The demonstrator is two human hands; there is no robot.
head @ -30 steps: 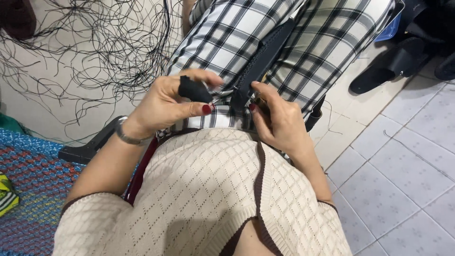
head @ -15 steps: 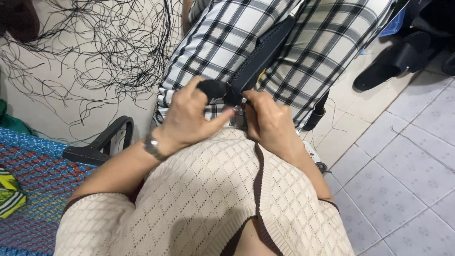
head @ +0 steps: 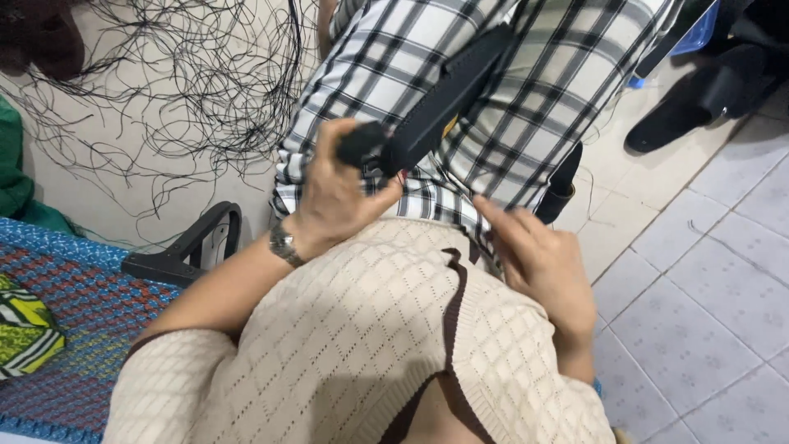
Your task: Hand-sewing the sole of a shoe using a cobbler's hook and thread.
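Left hand (head: 333, 197), watch (head: 282, 244) on its wrist, has its fingers closed around the near end of a long black strap (head: 444, 103), which lies slanted across the lap on black-and-white checked cloth (head: 526, 90). Right hand (head: 542, 259) rests on the cloth just right of the strap, not touching it, fingers (head: 497, 218) loosely extended and gripping nothing. Loose black thread (head: 189, 74) lies tangled on the floor (head: 699, 271) to the left; a black sandal (head: 715, 90) sits at upper right.
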